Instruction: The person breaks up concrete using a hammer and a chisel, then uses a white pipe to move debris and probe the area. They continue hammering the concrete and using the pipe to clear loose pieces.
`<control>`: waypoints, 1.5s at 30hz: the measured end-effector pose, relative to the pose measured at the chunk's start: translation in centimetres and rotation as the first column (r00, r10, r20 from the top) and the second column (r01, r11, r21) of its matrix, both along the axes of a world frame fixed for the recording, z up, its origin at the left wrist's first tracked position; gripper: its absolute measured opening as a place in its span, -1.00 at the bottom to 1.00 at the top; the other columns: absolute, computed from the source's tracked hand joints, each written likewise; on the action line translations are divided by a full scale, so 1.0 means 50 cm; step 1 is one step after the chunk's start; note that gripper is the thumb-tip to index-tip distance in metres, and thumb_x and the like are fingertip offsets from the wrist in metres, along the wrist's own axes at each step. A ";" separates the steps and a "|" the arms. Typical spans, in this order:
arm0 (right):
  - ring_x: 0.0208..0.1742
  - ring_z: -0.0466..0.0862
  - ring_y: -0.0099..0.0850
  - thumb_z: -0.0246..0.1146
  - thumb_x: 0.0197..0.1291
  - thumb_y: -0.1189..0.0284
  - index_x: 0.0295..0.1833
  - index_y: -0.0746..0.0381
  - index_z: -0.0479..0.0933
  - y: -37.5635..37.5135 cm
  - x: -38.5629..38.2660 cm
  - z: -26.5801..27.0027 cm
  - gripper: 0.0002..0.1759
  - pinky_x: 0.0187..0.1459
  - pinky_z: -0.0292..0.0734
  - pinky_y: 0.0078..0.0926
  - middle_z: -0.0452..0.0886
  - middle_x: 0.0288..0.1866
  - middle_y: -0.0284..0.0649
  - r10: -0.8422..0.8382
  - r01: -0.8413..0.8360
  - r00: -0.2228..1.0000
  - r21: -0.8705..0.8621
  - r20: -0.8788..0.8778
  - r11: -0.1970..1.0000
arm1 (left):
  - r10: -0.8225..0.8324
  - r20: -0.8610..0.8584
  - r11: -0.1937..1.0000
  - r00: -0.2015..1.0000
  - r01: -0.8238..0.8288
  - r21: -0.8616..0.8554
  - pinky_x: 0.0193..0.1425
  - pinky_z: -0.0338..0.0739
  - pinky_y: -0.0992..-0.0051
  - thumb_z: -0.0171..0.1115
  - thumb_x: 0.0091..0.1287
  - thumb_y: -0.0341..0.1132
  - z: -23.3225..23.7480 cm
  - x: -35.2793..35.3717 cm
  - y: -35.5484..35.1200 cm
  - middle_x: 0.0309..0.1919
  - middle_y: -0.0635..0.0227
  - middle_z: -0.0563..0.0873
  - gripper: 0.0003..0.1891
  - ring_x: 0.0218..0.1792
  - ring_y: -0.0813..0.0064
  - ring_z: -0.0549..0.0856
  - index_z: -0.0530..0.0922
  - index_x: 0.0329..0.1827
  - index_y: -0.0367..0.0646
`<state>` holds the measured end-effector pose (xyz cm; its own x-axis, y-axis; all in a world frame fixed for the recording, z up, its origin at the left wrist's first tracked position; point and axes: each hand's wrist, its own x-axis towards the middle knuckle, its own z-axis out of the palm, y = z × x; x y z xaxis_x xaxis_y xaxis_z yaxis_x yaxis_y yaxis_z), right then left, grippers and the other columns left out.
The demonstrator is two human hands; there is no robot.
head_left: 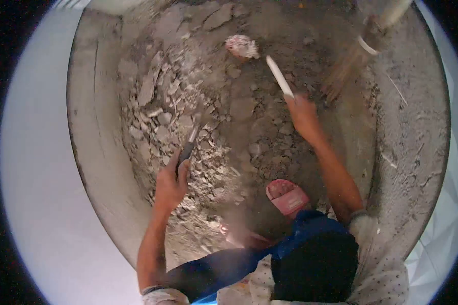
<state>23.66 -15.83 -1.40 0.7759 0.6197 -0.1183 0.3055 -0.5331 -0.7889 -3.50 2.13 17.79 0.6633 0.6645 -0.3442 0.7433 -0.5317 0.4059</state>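
Observation:
My left hand is closed around a dark-gripped metal-shafted tool, which points up and away over broken rubble. The far end of that tool blurs into the debris. In my right hand is a pale-handled tool, its handle slanting up and to the left. What sits at its far end cannot be made out against the dusty ground. A pinkish, dust-coated lump lies just beyond that end, apart from my hand.
A bundled-bristle broom with a white band leans at the upper right. Curved grey walls enclose the dusty floor. My foot in a pink slipper stands near the bottom, with dust around the other foot. White sheeting lies outside the wall.

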 end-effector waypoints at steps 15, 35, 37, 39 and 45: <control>-0.70 0.36 -0.55 -0.04 0.40 0.16 -0.31 0.24 0.37 0.067 -0.094 0.024 -0.63 -0.65 0.31 -0.49 0.35 -0.64 -0.36 -0.016 -0.001 0.899 -0.037 -0.438 0.999 | 0.109 0.360 0.994 0.927 -0.099 -0.045 -0.12 0.47 0.04 -0.11 0.41 -0.15 -0.260 0.249 0.144 -0.22 -0.11 0.60 -0.65 -0.22 -0.15 0.61 0.49 -0.09 -0.29; -0.64 0.41 -0.44 0.13 0.26 -0.02 -0.20 0.35 0.57 0.434 0.229 0.285 -0.45 -0.53 0.34 -0.33 0.38 -0.69 -0.20 0.677 -0.476 0.735 -0.687 0.031 0.549 | 0.518 0.223 0.655 0.825 -0.215 -0.724 -0.29 0.50 0.38 0.11 0.37 -0.07 -0.285 -0.023 -0.009 -0.41 0.21 0.64 -0.62 -0.44 0.41 0.61 0.49 -0.08 -0.28; -0.70 0.33 -0.50 0.17 0.25 0.03 -0.27 0.37 0.57 0.438 0.232 0.283 -0.47 -0.60 0.27 -0.39 0.33 -0.73 -0.27 0.689 -0.496 0.720 -0.631 0.085 0.597 | 0.549 0.252 0.659 0.797 -0.227 -0.717 -0.45 0.52 0.44 0.14 0.35 -0.12 -0.276 -0.020 0.015 -0.47 0.17 0.62 -0.63 -0.51 0.44 0.65 0.46 -0.07 -0.32; -0.73 0.29 -0.51 0.21 0.23 0.05 -0.30 0.39 0.58 0.453 0.225 0.285 -0.48 -0.63 0.24 -0.40 0.31 -0.75 -0.28 0.703 -0.490 0.704 -0.647 0.101 0.584 | 0.614 0.326 0.658 0.718 -0.238 -0.714 -0.56 0.49 0.49 0.16 0.34 -0.17 -0.305 -0.016 0.035 -0.56 0.22 0.56 -0.67 -0.56 0.49 0.64 0.43 -0.14 -0.33; -0.60 0.52 -0.25 0.30 0.12 0.05 -0.29 0.41 0.57 0.548 0.240 0.300 -0.47 -0.48 0.39 -0.20 0.41 -0.69 -0.04 0.911 -0.529 0.399 -0.785 0.105 0.322 | 0.707 0.260 0.536 0.657 -0.258 -0.804 -0.50 0.45 0.46 0.12 0.37 -0.12 -0.206 0.072 0.162 -0.52 0.29 0.52 -0.65 -0.55 0.46 0.59 0.39 -0.12 -0.30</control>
